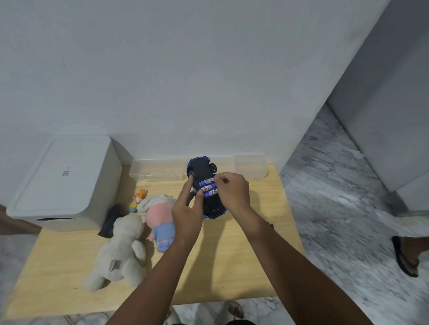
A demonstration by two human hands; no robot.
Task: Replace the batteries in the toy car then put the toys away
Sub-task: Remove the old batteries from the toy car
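Note:
A dark blue toy car (201,170) is held upside down above the wooden table (213,273), its underside facing me. Three blue batteries (208,186) lie side by side in its open compartment. My left hand (186,212) steadies the car's left side, with the index finger stretched up along it and another fingertip on the batteries' left ends. My right hand (233,193) grips the car's right side, its curled fingertips on the batteries' right ends. A white plush (121,254), a pink and blue plush (160,221) and a small orange-haired figure (137,200) lie on the table to the left.
A clear plastic bin (159,171) stands at the back of the table against the wall. A white box-shaped appliance (62,181) fills the back left corner, with a black object (110,221) beside it. Another person's sandalled foot (409,254) is on the marble floor at right.

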